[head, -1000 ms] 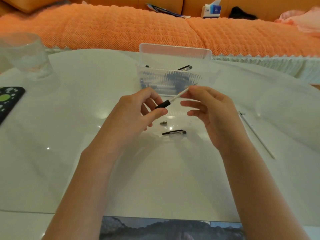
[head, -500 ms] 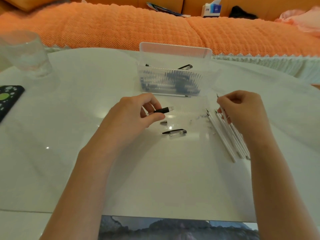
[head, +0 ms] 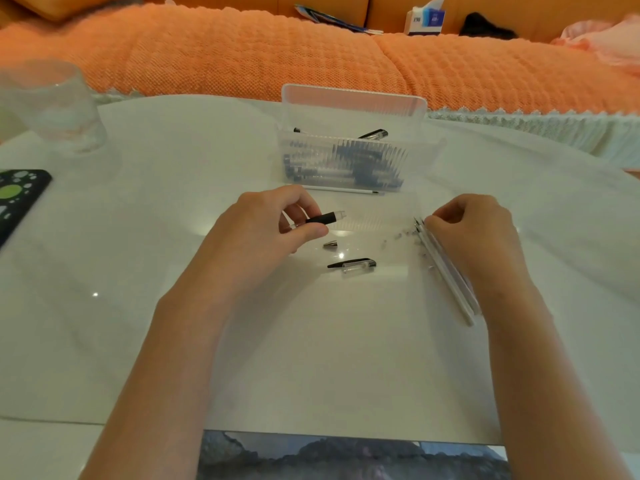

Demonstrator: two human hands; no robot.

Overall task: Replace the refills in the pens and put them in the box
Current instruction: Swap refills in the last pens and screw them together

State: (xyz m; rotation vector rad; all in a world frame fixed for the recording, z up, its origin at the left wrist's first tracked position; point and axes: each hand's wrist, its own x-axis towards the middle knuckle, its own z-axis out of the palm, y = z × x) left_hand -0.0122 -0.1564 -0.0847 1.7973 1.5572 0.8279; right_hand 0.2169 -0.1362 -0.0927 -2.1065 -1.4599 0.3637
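While my left hand (head: 270,223) pinches the pen barrel (head: 322,218) between thumb and curled fingers, open end outward, probably to receive a refill, my right hand (head: 474,233) curls over the white refills (head: 446,271); whether it pinches one I cannot tell. The clear box (head: 349,157) stands beyond my fingertips.

Glossy white tabletop (head: 138,306) before an orange sofa (head: 433,3).
Draped in a knobbly orange cover (head: 207,53) edged with white lace (head: 519,114); tissue box (head: 425,20) behind, clear glass (head: 52,105) and spotted phone (head: 17,199) at left.
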